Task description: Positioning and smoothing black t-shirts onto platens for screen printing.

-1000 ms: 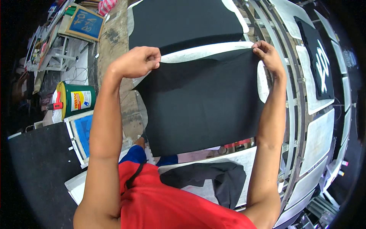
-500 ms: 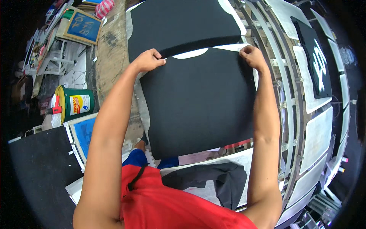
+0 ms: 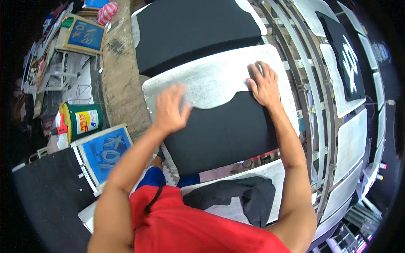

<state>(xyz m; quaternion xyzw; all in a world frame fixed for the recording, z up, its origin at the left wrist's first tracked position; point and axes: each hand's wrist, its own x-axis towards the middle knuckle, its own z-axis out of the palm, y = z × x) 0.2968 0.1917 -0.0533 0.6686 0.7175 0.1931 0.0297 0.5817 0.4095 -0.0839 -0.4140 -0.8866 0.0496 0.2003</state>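
Note:
A piece of black fabric with a curved, scooped far edge lies over the near part of a white board and hangs past its near edge. My right hand is open, fingers spread, at the fabric's far right corner, with its fingertips over the bare board. My left hand, smeared by motion, is at the far left corner with its thumb apart from the fingers. It holds nothing; whether it touches the fabric I cannot tell.
Another black fabric piece covers the board beyond. Crumpled black cloth lies on a nearer board. Metal rails run along the right. On the left are a blue framed screen, a green bucket and a red tool.
The black fabric's far edge has come toward me, baring the board's far part. Both hands have let go of that edge and moved nearer, their fingers opening.

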